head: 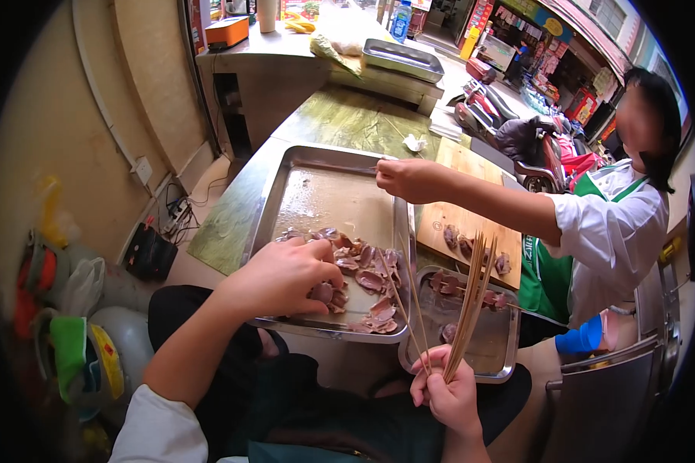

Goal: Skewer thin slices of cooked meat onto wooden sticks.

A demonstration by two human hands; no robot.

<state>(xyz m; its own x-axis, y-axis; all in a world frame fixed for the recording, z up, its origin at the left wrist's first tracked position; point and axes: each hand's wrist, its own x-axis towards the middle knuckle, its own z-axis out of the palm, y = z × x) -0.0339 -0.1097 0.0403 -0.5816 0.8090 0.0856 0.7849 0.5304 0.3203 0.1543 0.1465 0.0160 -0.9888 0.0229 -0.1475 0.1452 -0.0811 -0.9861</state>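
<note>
My right hand (446,385) is closed around a bundle of thin bamboo skewers (469,301), points up, with two skewers splayed apart to the left. My left hand (292,278) reaches over the near left part of a large steel tray (272,202), fingers curved down at pieces of raw meat (323,292); whether it grips one is hidden. More raw meat pieces (370,280) lie in the tray's near half. A smaller steel tray (501,353), right of the large one, holds skewered meat (449,285) and a loose piece.
A co-worker's hand (405,176) extends over the large tray's right rim. Behind it, a wooden cutting board (469,214) bears several meat pieces. An empty-looking steel tray (402,61) stands on the raised counter. Gas cylinders (119,324) are at left, cables (188,208) on the floor.
</note>
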